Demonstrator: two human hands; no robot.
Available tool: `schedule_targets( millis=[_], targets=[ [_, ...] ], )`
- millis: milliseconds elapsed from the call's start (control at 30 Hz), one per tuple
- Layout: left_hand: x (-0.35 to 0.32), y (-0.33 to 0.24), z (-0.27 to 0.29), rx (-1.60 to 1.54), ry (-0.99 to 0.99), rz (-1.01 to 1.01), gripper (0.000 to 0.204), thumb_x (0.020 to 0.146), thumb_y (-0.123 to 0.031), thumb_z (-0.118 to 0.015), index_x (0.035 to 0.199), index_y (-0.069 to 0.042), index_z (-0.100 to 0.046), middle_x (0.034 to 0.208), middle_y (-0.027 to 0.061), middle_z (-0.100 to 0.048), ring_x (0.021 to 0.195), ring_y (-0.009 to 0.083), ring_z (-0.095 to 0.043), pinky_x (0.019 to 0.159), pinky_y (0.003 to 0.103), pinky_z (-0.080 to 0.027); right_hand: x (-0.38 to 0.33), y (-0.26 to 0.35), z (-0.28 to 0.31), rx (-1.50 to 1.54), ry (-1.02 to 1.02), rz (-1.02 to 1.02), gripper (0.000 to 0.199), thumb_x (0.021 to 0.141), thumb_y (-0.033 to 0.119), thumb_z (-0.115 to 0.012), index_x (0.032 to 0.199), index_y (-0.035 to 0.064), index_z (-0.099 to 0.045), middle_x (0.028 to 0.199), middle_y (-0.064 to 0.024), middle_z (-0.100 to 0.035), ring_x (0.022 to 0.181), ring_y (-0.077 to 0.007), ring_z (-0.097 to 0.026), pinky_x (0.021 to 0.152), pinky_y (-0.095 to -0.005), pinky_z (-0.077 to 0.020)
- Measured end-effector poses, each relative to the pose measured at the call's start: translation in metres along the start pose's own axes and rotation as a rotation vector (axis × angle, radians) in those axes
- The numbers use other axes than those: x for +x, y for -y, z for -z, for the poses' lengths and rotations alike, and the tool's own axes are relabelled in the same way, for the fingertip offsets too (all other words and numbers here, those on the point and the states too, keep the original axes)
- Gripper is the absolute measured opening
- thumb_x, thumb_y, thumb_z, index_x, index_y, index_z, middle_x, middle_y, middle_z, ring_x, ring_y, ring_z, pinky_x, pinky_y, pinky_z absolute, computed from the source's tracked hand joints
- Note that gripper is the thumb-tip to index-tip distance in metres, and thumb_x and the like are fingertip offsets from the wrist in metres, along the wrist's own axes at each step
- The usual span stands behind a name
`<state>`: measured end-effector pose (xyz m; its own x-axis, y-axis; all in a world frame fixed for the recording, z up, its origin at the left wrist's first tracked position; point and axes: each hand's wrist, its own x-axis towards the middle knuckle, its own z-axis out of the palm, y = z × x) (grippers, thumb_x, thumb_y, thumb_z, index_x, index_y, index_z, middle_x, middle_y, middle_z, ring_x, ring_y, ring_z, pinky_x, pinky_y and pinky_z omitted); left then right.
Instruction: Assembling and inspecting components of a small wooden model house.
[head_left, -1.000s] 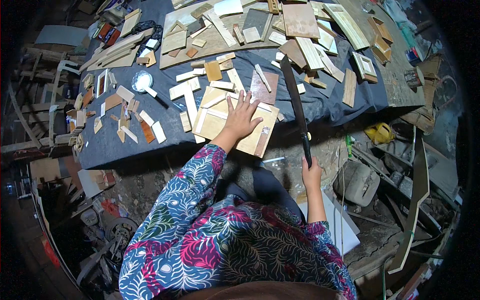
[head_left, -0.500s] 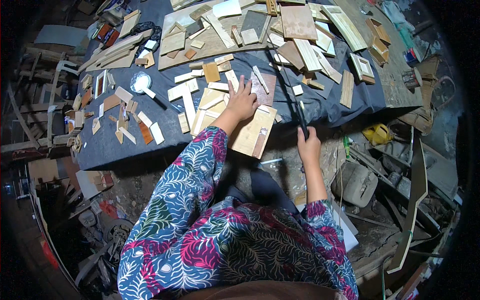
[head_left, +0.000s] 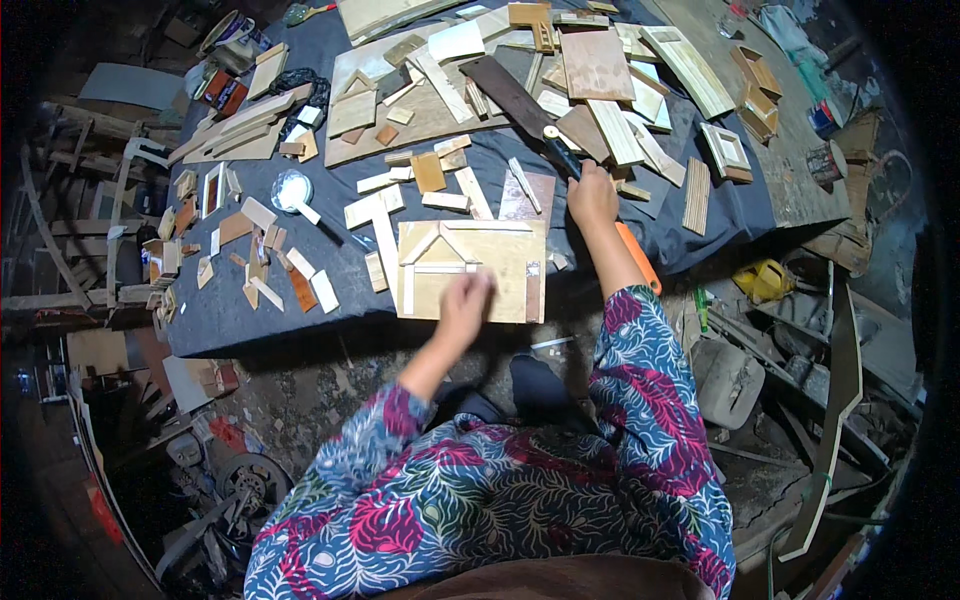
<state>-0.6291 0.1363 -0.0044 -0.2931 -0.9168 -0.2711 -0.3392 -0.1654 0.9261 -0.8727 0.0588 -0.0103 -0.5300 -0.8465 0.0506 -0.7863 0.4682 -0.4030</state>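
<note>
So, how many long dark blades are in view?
1: the long dark blade, its black handle in the right hand, slanting toward upper left over the wood pieces. Others may be hidden beneath those.

Dark cloth [head_left: 225,325] covers most of a wooden table [head_left: 800,195] above a dirty, littered floor [head_left: 330,395]; a wooden rack [head_left: 72,299] stands at left, and light brightens the table.

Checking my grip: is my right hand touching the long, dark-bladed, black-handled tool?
Touching: the head view shows your right hand closed around the black handle.
</note>
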Motion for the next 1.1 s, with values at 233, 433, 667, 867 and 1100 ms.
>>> schedule_targets(
  millis=[233,433,667,867,1100],
  targets=[
    [-0.068,0.061,-0.016,-0.647,0.203,0.765,0.028,0.083,-0.023,-0.051,0.105,-0.005,-0.048,0.098,0.0025,-0.054,0.086,0.0111,-0.055,0.072,0.021,-0.044,0.026,-0.009,-0.038,-0.183,-0.121,0.146,0.031,0.075,0.018,-0.056,0.101,0.0046,-0.049,0.094,-0.0136,-0.051,0.092,-0.0307,-0.05,0.075,-0.0419,-0.0395],
    [-0.047,0.079,-0.016,-0.972,0.065,0.548,0.02,0.086,-0.014,-0.046,0.104,-0.005,-0.048,0.103,0.0048,-0.054,0.096,0.0143,-0.052,0.078,0.024,-0.044,-0.04,0.017,-0.024,0.154,0.007,0.56,0.022,0.073,0.022,-0.057,0.092,0.0109,-0.061,0.086,-0.0086,-0.05,0.085,-0.0269,-0.045,0.075,-0.0384,-0.0353],
    [-0.039,0.074,-0.03,-1.015,0.062,0.549,0.025,0.087,-0.017,-0.043,0.106,-0.001,-0.047,0.105,0.0089,-0.053,0.099,0.0186,-0.05,0.085,0.031,-0.04,-0.057,0.009,-0.026,0.194,0.092,0.551,0.021,0.07,0.024,-0.06,0.088,0.0128,-0.063,0.084,-0.0066,-0.049,0.087,-0.0252,-0.043,0.075,-0.0375,-0.0329],
    [-0.04,0.074,-0.028,-1.041,0.062,0.53,0.026,0.087,-0.017,-0.043,0.106,0.001,-0.047,0.106,0.0101,-0.053,0.101,0.0191,-0.049,0.086,0.031,-0.039,-0.118,0.001,0.01,0.315,0.186,0.619,0.048,0.057,0.035,-0.07,0.096,0.0108,-0.059,0.099,-0.0104,-0.047,0.097,-0.0292,-0.041,0.082,-0.0401,-0.0304],
    [-0.039,0.066,-0.03,-1.019,0.048,0.523,0.027,0.087,-0.016,-0.042,0.106,0.003,-0.046,0.107,0.0123,-0.052,0.101,0.0198,-0.049,0.088,0.031,-0.038,-0.149,-0.016,0.011,0.179,0.187,0.597,0.057,0.054,0.036,-0.071,0.104,0.0135,-0.056,0.113,-0.0127,-0.041,0.106,-0.0325,-0.035,0.085,-0.0438,-0.026]
  ],
)
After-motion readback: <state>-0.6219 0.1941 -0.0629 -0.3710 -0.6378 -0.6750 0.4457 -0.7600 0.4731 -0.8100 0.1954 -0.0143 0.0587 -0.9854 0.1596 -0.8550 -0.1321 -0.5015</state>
